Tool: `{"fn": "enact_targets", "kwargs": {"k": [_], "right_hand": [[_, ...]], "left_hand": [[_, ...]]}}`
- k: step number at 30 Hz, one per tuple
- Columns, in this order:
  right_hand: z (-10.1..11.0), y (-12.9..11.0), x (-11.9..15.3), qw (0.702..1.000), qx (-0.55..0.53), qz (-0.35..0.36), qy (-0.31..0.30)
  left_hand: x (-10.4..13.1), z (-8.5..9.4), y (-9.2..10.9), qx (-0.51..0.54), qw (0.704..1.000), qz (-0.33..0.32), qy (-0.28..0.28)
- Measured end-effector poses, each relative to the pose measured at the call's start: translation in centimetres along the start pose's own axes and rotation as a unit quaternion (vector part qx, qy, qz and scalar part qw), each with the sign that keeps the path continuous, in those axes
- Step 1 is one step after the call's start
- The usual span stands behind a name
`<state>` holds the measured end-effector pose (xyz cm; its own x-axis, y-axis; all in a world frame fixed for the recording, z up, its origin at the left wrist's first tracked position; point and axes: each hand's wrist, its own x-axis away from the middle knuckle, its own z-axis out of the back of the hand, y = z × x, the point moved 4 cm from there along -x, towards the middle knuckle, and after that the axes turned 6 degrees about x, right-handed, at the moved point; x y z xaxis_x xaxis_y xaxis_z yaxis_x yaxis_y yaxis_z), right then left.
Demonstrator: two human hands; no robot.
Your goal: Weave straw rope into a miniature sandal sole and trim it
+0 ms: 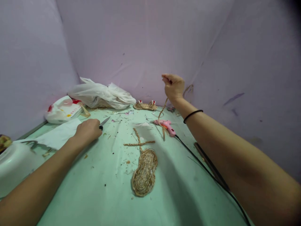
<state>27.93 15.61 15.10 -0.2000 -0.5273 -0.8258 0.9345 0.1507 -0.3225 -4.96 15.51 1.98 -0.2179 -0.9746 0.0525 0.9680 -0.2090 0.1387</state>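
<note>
My left hand (87, 130) is closed on a pair of scissors (104, 122) at the left of the table, with the pointed grey blade and part of a black handle showing. Raised above the table, my right hand (174, 86) is closed around a braided straw cord (164, 108). One length hangs down beside the glue gun, and another loops out behind the wrist. A coiled straw sole (144, 172) lies flat in the middle, with a braid tail at its top. A short braided piece (139, 144) lies across that tail.
A pink glue gun (166, 125) lies at centre right, its black cable (199, 161) running to the front. Behind are a straw sandal (145, 106) with red-and-white trim and a white plastic bag (103, 95). A tissue pack (64, 110) and a white container (18, 166) stand left.
</note>
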Motion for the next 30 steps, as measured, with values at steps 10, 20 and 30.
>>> {"fn": "enact_targets", "kwargs": {"k": [10, 20, 30], "right_hand": [[2.3, 8.6, 1.6, 0.987, 0.098, -0.12, -0.043], [5.8, -2.2, 16.8, 0.813, -0.323, -0.44, -0.202], [4.1, -4.6, 23.9, 0.588, -0.5, -0.586, -0.247]], "left_hand": [[0.5, 0.3, 0.6, 0.006, 0.999, -0.003, 0.04], [6.0, -2.7, 12.0, 0.095, 0.964, -0.246, 0.031], [7.2, -2.7, 12.4, 0.261, 0.949, -0.177, 0.0]]}}
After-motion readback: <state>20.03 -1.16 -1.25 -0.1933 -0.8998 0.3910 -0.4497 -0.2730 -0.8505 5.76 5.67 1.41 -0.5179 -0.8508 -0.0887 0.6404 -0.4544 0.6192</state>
